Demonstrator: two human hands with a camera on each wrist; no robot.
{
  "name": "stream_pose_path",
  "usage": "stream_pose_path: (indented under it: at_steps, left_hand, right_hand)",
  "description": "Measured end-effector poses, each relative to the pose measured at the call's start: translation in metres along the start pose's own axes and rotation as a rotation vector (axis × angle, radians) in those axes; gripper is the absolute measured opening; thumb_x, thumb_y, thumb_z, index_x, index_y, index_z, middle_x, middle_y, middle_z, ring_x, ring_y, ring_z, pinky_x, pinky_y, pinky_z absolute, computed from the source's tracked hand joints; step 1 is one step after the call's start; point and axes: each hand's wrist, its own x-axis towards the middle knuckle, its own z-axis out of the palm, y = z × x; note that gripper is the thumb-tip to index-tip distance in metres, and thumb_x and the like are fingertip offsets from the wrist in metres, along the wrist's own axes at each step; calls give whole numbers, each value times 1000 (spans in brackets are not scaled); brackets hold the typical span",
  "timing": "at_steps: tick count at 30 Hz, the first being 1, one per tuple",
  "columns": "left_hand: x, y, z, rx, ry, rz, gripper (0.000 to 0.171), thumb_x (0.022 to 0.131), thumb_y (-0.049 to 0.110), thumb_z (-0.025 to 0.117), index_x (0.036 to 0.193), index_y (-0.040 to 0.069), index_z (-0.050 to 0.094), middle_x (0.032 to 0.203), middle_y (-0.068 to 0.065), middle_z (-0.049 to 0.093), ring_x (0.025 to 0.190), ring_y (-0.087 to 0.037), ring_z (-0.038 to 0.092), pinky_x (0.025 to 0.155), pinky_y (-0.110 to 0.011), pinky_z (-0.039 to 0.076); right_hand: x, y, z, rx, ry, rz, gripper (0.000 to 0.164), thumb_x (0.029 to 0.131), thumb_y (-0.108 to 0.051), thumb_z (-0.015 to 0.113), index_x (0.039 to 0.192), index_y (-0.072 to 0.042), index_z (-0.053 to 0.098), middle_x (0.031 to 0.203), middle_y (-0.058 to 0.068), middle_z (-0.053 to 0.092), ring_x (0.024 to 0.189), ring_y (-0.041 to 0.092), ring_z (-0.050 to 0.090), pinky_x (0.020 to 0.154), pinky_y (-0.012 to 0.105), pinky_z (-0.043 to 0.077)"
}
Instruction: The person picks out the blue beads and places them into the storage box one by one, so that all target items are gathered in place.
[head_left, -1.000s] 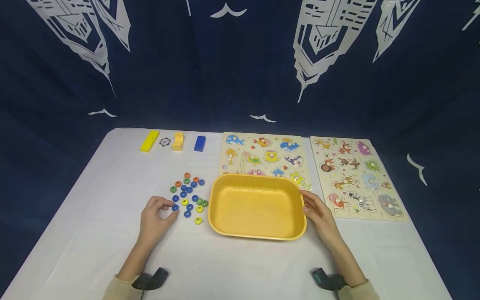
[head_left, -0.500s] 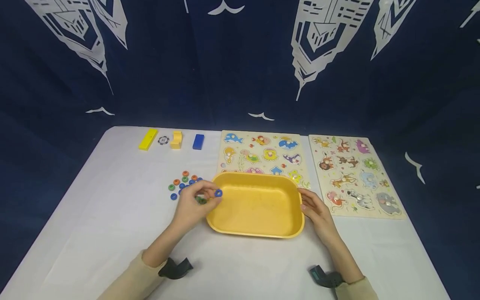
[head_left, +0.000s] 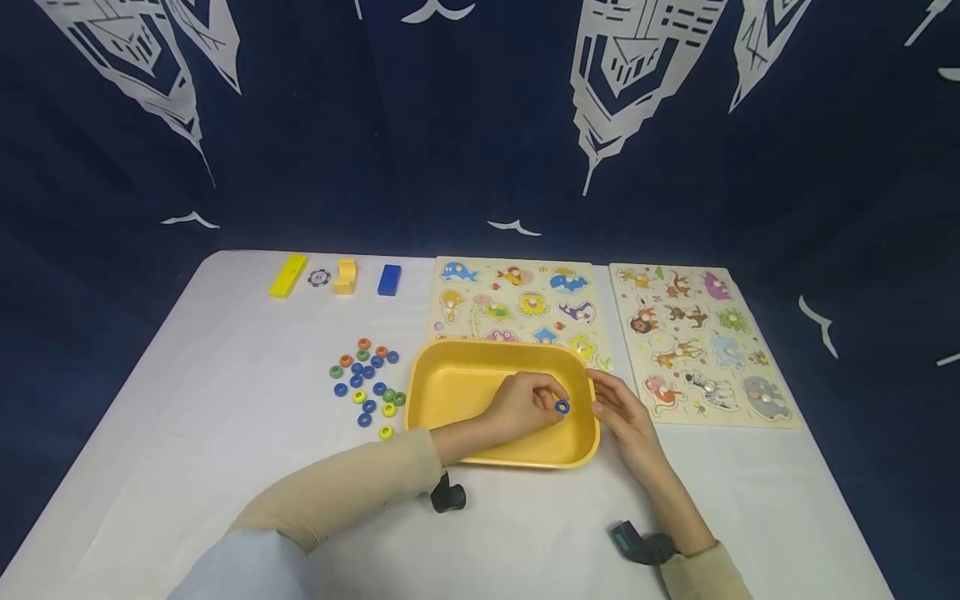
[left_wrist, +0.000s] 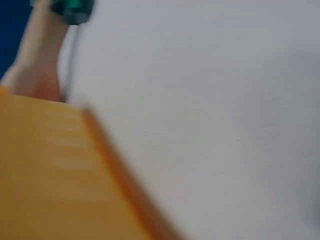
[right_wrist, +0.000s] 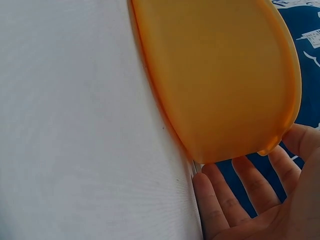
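My left hand (head_left: 525, 406) is over the right part of the yellow tray (head_left: 420, 400), pinching a small blue ring bead (head_left: 562, 407) between its fingertips. In the left wrist view the tray (left_wrist: 45, 165) is blurred, and the left fingers are out of sight. My right hand (head_left: 626, 421) rests at the tray's right end. In the right wrist view, its spread fingers (right_wrist: 252, 185) touch the outer wall, with the thumb at the rim. Several loose beads (head_left: 369, 406) in blue, green, yellow and orange lie left of the tray.
Behind the tray, and partly covered by it, lies a sea-animal puzzle board (head_left: 517, 292). Another animal puzzle board (head_left: 697, 342) is at the right. A yellow block (head_left: 288, 276), a round chip (head_left: 318, 277), a pale yellow piece (head_left: 345, 277) and a blue block (head_left: 389, 280) line the back left.
My left hand took a blue bead from the group on the table and carried it rightward over the tray. The right hand has stayed at the tray's right end.
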Motion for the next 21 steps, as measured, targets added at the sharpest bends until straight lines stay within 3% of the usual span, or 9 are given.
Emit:
stream_pose_path:
  at_steps: [5, 8, 12, 18, 21]
  left_hand:
    - [5, -10, 9, 213, -36, 3, 14, 71, 12, 72, 83, 15, 66, 57, 10, 54, 51, 2, 47, 53, -12, 39]
    - [5, -10, 10, 288, -37, 15, 12, 72, 13, 69, 84, 16, 66, 58, 12, 53, 53, 3, 45, 53, -12, 37]
    - [4, -8, 10, 312, -40, 4, 19, 72, 10, 68, 90, 14, 66, 63, 10, 56, 56, 2, 47, 53, -13, 37]
    - [0, 0, 4, 340, -97, -29, 41, 71, 13, 71, 110, 13, 60, 81, 8, 64, 76, -4, 56, 70, -16, 41]
    - [-7, 12, -3, 321, -119, -66, 44, 71, 14, 72, 113, 14, 58, 92, 5, 65, 70, -5, 56, 68, -17, 42]
  right_hand:
    - [2, -1, -1, 1, 6, -5, 40, 91, -12, 47, 130, -10, 41, 131, 17, 44, 114, 11, 48, 91, 16, 39]
    - [1, -2, -2, -14, 18, -5, 39, 91, -12, 47, 130, -10, 41, 130, 17, 44, 114, 11, 48, 91, 14, 39]
    - [1, -1, -3, -26, 16, 0, 39, 91, -12, 47, 130, -10, 41, 130, 17, 44, 113, 9, 48, 90, 14, 39]
    - [1, -1, 0, -20, 8, 3, 40, 91, -14, 47, 130, -11, 41, 130, 15, 45, 113, 12, 49, 90, 15, 40]
    - [0, 1, 1, -31, 16, -5, 40, 91, -12, 47, 130, -10, 41, 129, 16, 46, 113, 14, 49, 89, 15, 40]
